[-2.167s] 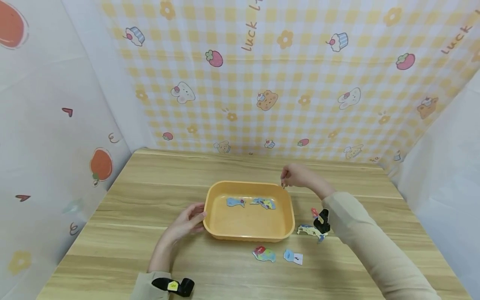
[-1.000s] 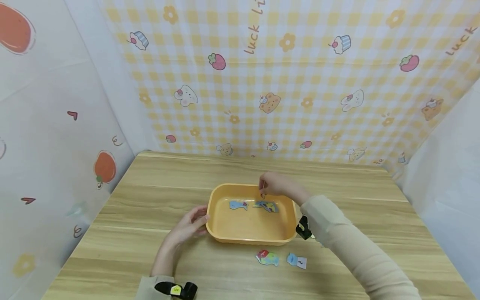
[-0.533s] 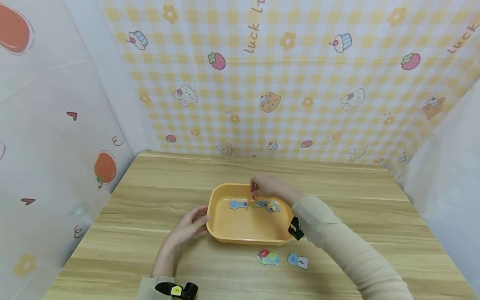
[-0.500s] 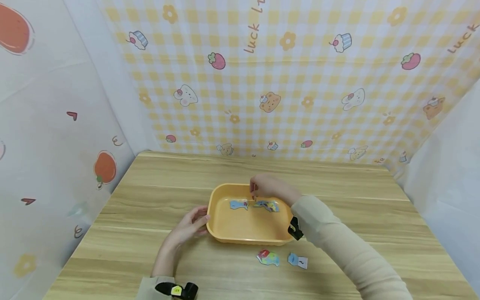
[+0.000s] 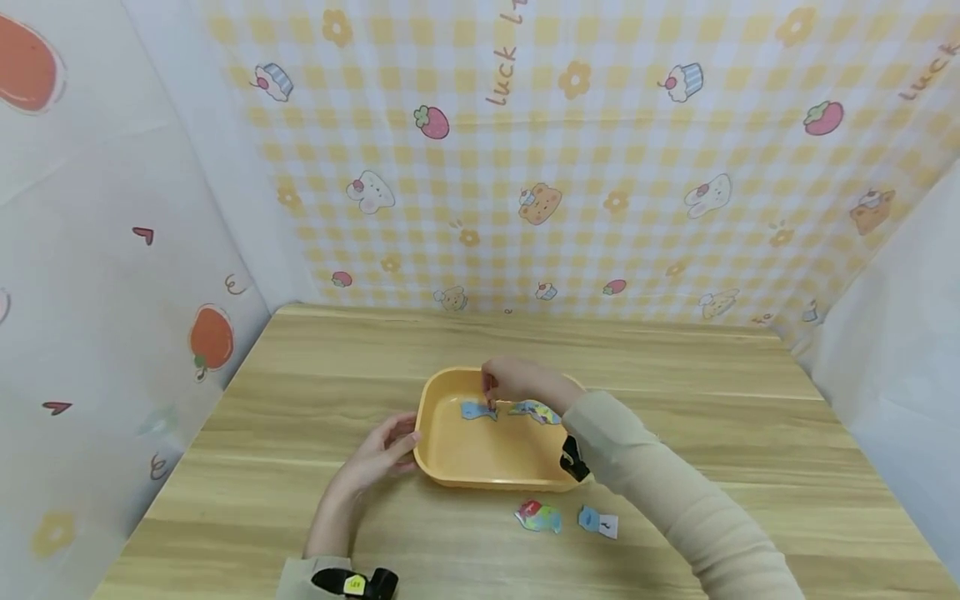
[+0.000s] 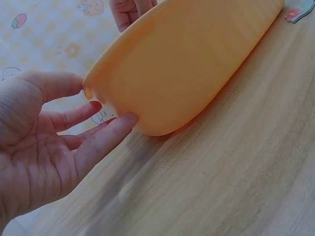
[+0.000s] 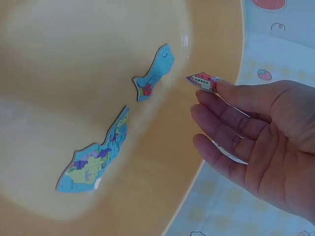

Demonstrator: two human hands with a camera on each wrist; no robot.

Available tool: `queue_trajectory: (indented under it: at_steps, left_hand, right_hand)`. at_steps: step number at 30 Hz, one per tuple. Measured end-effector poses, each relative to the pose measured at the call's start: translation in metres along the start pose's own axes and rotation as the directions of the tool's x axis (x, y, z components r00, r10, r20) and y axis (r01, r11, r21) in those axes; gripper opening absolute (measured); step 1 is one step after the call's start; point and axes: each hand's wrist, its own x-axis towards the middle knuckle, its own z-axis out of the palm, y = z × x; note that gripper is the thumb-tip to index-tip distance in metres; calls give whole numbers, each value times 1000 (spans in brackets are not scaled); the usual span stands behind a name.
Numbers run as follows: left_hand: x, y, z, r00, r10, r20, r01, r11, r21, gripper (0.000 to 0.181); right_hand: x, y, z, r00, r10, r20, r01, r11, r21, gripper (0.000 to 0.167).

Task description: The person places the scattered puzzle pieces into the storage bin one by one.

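My left hand [image 5: 386,450] holds the left end of a yellow-orange plastic tray [image 5: 495,483], thumb and fingertips against its wall and rim. Over the back of the tray, my right hand [image 7: 266,123] pinches a small puzzle piece [image 7: 203,82] with a red and white print between thumb and index finger. The piece is off the tray floor in the right wrist view. Beneath lie a blue fish-shaped puzzle piece [image 7: 160,66] and a larger multicoloured map-like puzzle piece [image 7: 93,164], which may be more than one piece.
In front of the tray, a red, green and blue puzzle piece [image 5: 538,517] and a blue and white one [image 5: 597,522] lie on the wooden table [image 5: 337,358]. My right sleeve [image 5: 667,492] covers the table beside the tray. A patterned cloth [image 5: 480,167] hangs behind.
My right hand has moved left from the tray's back right corner, over the rim, to above the blue piece, still pinching its small piece. My left hand stays at the tray's end.
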Motion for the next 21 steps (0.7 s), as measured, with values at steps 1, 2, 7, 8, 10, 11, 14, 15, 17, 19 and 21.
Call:
queue_trajectory:
  at_steps: [1, 2, 7, 8, 10, 11, 14, 15, 17, 19, 21]
  left_hand:
    - [0, 0, 0, 1000, -1, 0, 1, 1000, 0, 54]
    - [0, -1, 0, 1000, -1, 0, 1, 1000, 0, 54]
    - [0, -2, 0, 1000, 8, 5, -8, 1000, -6, 55]
    - [-1, -3, 1, 1000, 7, 6, -7, 1000, -6, 55]
    - [-2, -4, 1, 1000, 3, 10, -3, 1000, -9, 55]
    - [-2, -5, 2, 1000, 1, 13, -1, 1000, -9, 55]
    - [-1, -5, 2, 1000, 0, 25, 0, 1000, -12, 55]
    - [0, -5, 1, 1000, 1, 27, -1, 1000, -13, 55]
    - [1, -4, 1, 1000, 4, 26, -4, 1000, -14, 54]
    - [2, -4, 1, 1000, 3, 18, -3, 1000, -16, 54]
    - [1, -4, 1, 1000, -7, 8, 7, 1000, -23, 52]
  right_hand:
    - [2, -1, 1, 1000, 0, 5, 0, 1000, 4, 5]
    - [3, -1, 2, 1000, 0, 12, 0, 1000, 11, 5]
    - [11, -6, 7, 999, -1, 51, -4, 996, 85, 4]
    - [12, -8, 8, 998, -7, 57, 1, 995, 99, 4]
    - [14, -10, 11, 997, -17, 73, 7, 992, 129, 4]
    - [15, -11, 12, 997, -24, 79, 13, 992, 127, 4]
    - [19, -13, 13, 996, -29, 87, 20, 995, 103, 4]
    - [21, -14, 13, 996, -29, 89, 21, 995, 95, 4]
    - [25, -15, 13, 996, -29, 86, 23, 997, 75, 5]
    - [28, -17, 14, 996, -26, 86, 19, 996, 83, 5]
    - [33, -19, 18, 995, -30, 91, 22, 996, 85, 6]
